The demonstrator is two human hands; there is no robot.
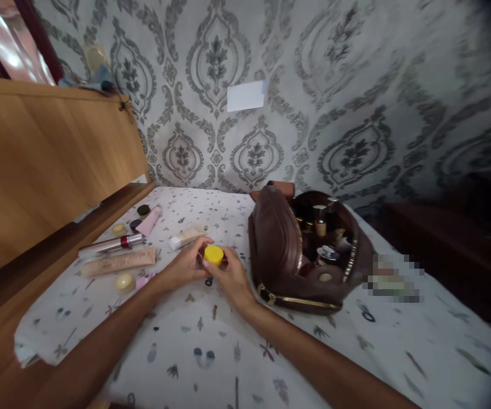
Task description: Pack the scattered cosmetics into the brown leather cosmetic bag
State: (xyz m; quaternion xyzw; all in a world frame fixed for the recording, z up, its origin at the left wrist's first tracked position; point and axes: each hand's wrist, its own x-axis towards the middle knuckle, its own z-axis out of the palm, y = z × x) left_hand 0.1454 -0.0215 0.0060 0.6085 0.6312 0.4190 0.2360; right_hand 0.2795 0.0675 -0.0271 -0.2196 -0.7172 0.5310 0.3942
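Well, the yellow container point(213, 255) is up between both hands, just to the left of the brown bag point(276, 230), over the patterned cloth point(224, 352). The left hand point(189, 263) grasps it from one side, fingers curled round, and the right hand point(233, 277) grasps it from the other, nearer the bag. Just behind the left hand, still on the bag's left side, a cream tube point(187, 236) lies flat on the cloth.

Farther left of the bag I can see a pink tube point(149, 221), two dark round pots point(143, 211), a silver tube with a red band point(109, 246), a beige tube point(120, 262) and two pale round pots point(125, 282). The bag itself gapes open, its zip showing, with bottles point(320, 222) inside; the darker things in there are hard to make out. To its right sits something blurred point(392, 279). Behind the bag rises the patterned wall point(256, 153), a white card point(246, 95) on it; well off to the bag's left stands a wooden panel point(49, 170).
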